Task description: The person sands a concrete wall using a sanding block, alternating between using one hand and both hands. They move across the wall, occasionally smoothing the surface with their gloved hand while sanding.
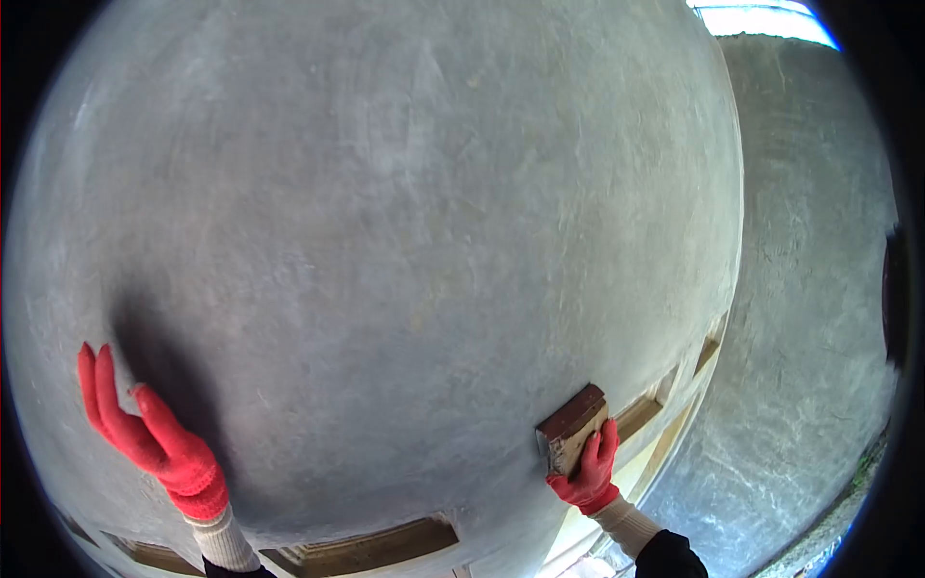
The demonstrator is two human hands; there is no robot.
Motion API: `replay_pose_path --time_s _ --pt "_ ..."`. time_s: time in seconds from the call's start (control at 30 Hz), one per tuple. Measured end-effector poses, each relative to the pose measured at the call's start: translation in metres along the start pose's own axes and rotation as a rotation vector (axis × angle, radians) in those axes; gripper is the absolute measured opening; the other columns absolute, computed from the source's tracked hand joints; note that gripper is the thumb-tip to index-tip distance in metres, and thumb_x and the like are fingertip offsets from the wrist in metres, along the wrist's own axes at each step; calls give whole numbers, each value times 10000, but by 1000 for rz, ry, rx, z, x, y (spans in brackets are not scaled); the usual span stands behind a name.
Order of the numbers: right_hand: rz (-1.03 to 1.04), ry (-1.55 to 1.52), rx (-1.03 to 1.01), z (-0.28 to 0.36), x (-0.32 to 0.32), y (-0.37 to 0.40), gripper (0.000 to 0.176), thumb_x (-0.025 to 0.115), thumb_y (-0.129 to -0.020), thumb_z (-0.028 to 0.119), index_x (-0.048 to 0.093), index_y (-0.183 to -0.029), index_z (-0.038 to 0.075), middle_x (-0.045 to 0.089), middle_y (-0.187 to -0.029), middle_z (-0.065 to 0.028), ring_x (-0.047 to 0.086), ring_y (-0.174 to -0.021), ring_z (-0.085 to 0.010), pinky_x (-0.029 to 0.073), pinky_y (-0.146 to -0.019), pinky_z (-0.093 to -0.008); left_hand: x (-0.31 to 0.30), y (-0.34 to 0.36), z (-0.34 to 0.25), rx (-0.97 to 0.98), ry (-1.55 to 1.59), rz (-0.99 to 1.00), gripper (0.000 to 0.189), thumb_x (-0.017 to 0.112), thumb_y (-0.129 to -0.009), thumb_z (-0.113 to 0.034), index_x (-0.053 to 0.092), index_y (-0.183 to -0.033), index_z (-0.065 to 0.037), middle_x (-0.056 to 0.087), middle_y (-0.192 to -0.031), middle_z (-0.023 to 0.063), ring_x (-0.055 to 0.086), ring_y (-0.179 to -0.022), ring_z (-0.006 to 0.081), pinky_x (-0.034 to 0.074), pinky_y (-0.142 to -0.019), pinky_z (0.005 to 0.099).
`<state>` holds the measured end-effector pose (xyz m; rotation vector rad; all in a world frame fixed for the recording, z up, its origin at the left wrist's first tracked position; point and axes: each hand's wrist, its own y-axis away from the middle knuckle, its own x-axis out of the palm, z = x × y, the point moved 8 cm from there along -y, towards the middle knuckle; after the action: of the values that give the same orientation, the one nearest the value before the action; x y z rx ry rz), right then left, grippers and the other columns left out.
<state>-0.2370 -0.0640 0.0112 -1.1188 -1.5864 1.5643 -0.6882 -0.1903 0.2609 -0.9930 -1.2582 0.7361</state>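
Observation:
A broad grey plastered wall (414, 241) fills most of the head view. At the lower right, my right hand (590, 474), in a red-coated glove with a white cuff, is closed around a sanding block (575, 424). The block has a worn tan back and a dark reddish-brown edge, and its face lies against the wall. My left hand (166, 438), gloved the same way, is raised at the lower left with its fingers stretched and apart. It holds nothing, and a dark shadow falls on the wall beside it.
Recessed openings with tan edges, one a long recess (371, 551), run along the bottom. More recesses (641, 416) line the wall's right edge. Beyond that corner stands another grey wall (809, 241), with bright sky (766, 19) above it.

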Motion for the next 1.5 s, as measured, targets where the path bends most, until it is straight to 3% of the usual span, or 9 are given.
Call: replay_pose_path --time_s 0.33,0.4,0.57,0.8,1.03,1.13,1.2,1.3,1.5 --pt "-244 -158 80 46 -72 -527 794 628 -806 441 413 -1398 -42 429 -1426 -264 427 -1306 -393 383 -1068 -376 -4 4 -4 102 -95 48 393 430 -950 -102 524 -1294 63 455 -1394 236 402 -1323 429 319 -1090 503" --pt "-225 451 -188 53 -53 -586 788 626 -805 439 418 -1383 -56 429 -1418 -278 423 -1309 -391 369 -1081 -383 0 8 -5 158 -83 118 398 439 -932 -92 526 -1287 67 473 -1374 236 402 -1315 444 326 -1083 513" --pt "-322 -201 -90 54 -49 -434 747 691 -816 378 426 -1357 -63 487 -1342 -273 551 -1164 -406 466 -954 -456 0 8 -6 182 -1 116 390 438 -919 -91 542 -1260 68 489 -1357 233 419 -1298 448 337 -1073 516" --pt "90 -31 15 67 14 8 1022 652 -778 497 154 -1520 2 219 -1451 -417 352 -1269 -572 326 -1001 -641 3 -9 -12 182 62 153 385 445 -928 -93 545 -1267 59 521 -1334 228 440 -1286 414 348 -1065 476" --pt "-286 -62 -153 84 -21 -370 773 722 -786 348 417 -1377 -48 488 -1364 -250 590 -1081 -390 511 -867 -452 6 18 12 105 94 87 384 480 -916 -66 557 -1281 25 529 -1352 182 454 -1277 360 386 -1031 401" --pt "-245 -125 -31 74 -38 -519 679 597 -816 454 508 -1332 21 425 -1419 -268 433 -1288 -399 383 -1063 -383 6 17 6 184 55 114 384 485 -910 -54 562 -1278 21 532 -1347 183 461 -1272 354 404 -1012 387" --pt "-126 462 -176 62 -19 -569 709 601 -812 449 478 -1352 6 441 -1401 -264 450 -1268 -404 395 -1050 -386 4 20 10 174 39 109 383 479 -911 -51 561 -1278 25 533 -1340 192 462 -1271 357 402 -1015 390" --pt "-306 -185 -17 99 -29 -450 728 619 -806 436 465 -1349 -23 492 -1355 -238 499 -1221 -395 422 -1011 -388 3 21 13 184 52 112 401 441 -922 -22 532 -1309 26 500 -1381 181 464 -1281 322 360 -1065 411" --pt "-37 -22 121 89 22 -44 988 665 -805 476 205 -1489 -69 265 -1437 -422 393 -1258 -561 330 -1036 -607 6 16 13 114 165 82 385 446 -931 -33 546 -1300 17 504 -1384 165 470 -1264 298 395 -1015 367"
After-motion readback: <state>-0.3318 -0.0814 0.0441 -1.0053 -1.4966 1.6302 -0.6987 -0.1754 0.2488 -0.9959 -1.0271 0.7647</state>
